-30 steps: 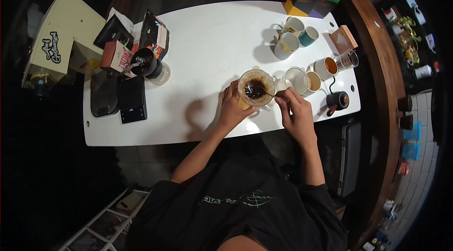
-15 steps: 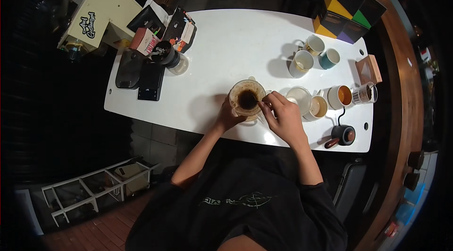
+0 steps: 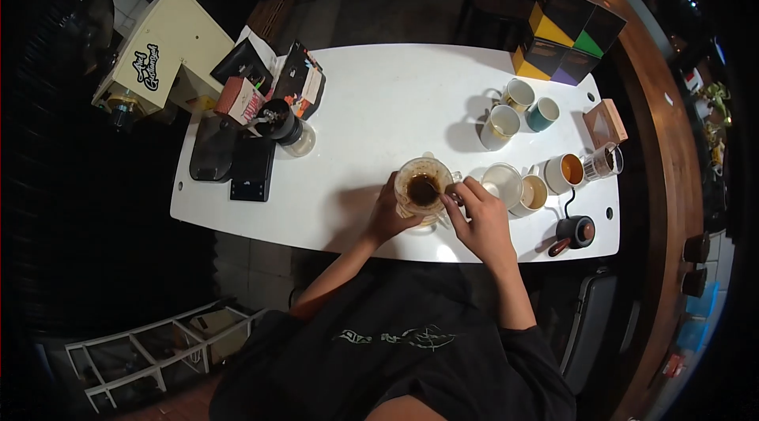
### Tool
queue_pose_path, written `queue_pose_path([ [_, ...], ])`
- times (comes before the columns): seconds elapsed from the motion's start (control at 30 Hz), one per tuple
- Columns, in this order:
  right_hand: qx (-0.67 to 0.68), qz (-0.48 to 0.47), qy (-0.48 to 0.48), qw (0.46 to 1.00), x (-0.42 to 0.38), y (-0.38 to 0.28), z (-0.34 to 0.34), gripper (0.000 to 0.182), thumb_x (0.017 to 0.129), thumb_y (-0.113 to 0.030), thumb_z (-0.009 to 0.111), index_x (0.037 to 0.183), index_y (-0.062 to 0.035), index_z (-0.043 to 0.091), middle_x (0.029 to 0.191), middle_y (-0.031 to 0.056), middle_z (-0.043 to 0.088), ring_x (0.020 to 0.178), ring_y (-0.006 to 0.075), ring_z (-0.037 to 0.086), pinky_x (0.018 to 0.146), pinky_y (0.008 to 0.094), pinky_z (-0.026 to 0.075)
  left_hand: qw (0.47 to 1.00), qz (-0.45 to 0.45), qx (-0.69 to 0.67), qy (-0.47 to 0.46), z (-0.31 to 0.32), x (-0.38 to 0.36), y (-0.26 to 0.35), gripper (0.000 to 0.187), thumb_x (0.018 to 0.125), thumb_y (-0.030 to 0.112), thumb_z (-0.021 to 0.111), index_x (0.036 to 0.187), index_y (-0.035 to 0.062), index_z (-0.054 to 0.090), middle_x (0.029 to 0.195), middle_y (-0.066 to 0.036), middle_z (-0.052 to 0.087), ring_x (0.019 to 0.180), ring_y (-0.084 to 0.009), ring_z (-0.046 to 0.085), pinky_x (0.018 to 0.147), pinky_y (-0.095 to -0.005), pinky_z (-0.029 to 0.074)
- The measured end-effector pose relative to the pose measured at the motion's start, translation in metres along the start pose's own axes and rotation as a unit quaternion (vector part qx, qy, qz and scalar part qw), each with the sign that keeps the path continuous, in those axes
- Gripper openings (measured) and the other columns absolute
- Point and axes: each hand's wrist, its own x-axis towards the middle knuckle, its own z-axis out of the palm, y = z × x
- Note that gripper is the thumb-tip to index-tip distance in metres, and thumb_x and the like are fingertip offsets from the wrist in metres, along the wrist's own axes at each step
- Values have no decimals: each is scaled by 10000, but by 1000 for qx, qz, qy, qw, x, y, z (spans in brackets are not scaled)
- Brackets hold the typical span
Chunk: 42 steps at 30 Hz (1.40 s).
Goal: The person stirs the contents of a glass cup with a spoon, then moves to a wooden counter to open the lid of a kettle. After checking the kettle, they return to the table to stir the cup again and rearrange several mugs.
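Observation:
A coffee dripper with a paper filter stands near the table's front edge, dark wet coffee at its bottom. My left hand is wrapped round the dripper's left side. Above the right rim, the fingers of my right hand pinch a thin stirrer that slants into the coffee; its tip is hidden. What supports the dripper is mostly hidden beneath it. Close to my right hand are a clear glass vessel and a white cup with a pale brown inside.
Right on the white table stand an orange-lined cup, a black gooseneck kettle, a glass of grounds and a teal cup. Left are a hand grinder, a black scale and a cream machine. Black boxes stand back right.
The view has tilted upward, so the table sits lower in the picture. Both hands keep their places at the dripper. The coffee surface looks lighter and more liquid.

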Motion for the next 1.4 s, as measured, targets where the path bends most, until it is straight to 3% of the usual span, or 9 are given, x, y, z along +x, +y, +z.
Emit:
queue_pose_path([
  [0.17, -28, 7, 14, 999, -8, -23, -6, 108, 901, -146, 696, 910, -54, 639, 807, 91, 583, 653, 308, 624, 555, 410, 483, 999, 12, 23, -28, -5, 1, -1, 754, 623, 135, 877, 1290, 30, 541, 1235, -145, 563, 1170, -341, 564, 1009, -440, 453],
  [0.23, -27, 13, 31, 999, -7, -27, -8, 96, 894, -130, 700, 910, -56, 642, 809, 92, 583, 656, 303, 623, 559, 407, 481, 998, -56, -17, -23, -6, -1, -1, 773, 641, 214, 877, 1309, 26, 535, 1265, -144, 545, 1202, -344, 532, 1045, -454, 409],
  [0.37, -62, 24, 45, 997, -1, -27, -4, 94, 894, -124, 696, 909, -51, 639, 812, 92, 584, 658, 304, 627, 562, 407, 481, 996, -30, 56, -55, -11, 0, -1, 793, 666, 312, 860, 1328, 28, 528, 1304, -148, 520, 1232, -342, 505, 1067, -459, 376],
  [0.43, -49, 31, 52, 997, 2, -22, 5, 62, 905, -70, 674, 889, -21, 640, 784, 88, 587, 544, 220, 566, 534, 351, 451, 985, -28, 152, -72, -14, 3, 10, 808, 680, 370, 844, 1337, 28, 521, 1335, -145, 497, 1248, -334, 492, 1062, -459, 371],
  [0.77, 5, 60, 22, 998, 10, -27, 7, 107, 923, -74, 655, 876, 14, 615, 773, 104, 590, 557, 240, 572, 537, 345, 448, 984, -16, 165, -62, -14, 3, 15, 848, 658, 355, 856, 1354, 26, 500, 1329, -139, 498, 1252, -336, 490, 1040, -479, 381],
  [0.83, 16, 67, 20, 997, 8, -29, 4, 97, 925, -62, 650, 884, 20, 618, 780, 106, 591, 564, 236, 577, 534, 339, 445, 982, -19, 177, -68, -15, 5, 19, 917, 613, 218, 911, 1365, -16, 441, 1291, -200, 502, 1217, -369, 518, 1057, -430, 434],
  [0.93, 56, 78, 20, 995, 7, -31, 0, 77, 927, -40, 641, 903, 32, 625, 794, 109, 590, 577, 228, 586, 531, 326, 446, 991, -32, 113, -60, -12, 1, 5, 867, 650, 362, 862, 1358, 26, 491, 1333, -152, 491, 1255, -352, 479, 1046, -493, 375],
  [1.2, 75, 65, 25, 995, 4, -37, -6, 52, 916, -18, 647, 922, 33, 636, 813, 106, 586, 600, 220, 610, 538, 316, 474, 990, -36, 115, -72, -11, 1, 0, 909, 633, 334, 870, 1382, 25, 457, 1348, -165, 472, 1268, -366, 462, 1071, -495, 362],
  [1.4, -6, 23, 48, 999, 3, -38, -7, 35, 896, -9, 658, 917, 13, 641, 807, 106, 581, 586, 244, 628, 534, 335, 483, 991, -26, 105, -76, -9, 0, -6, 920, 620, 322, 878, 1380, 21, 456, 1351, -171, 455, 1277, -365, 448, 1073, -490, 366],
])
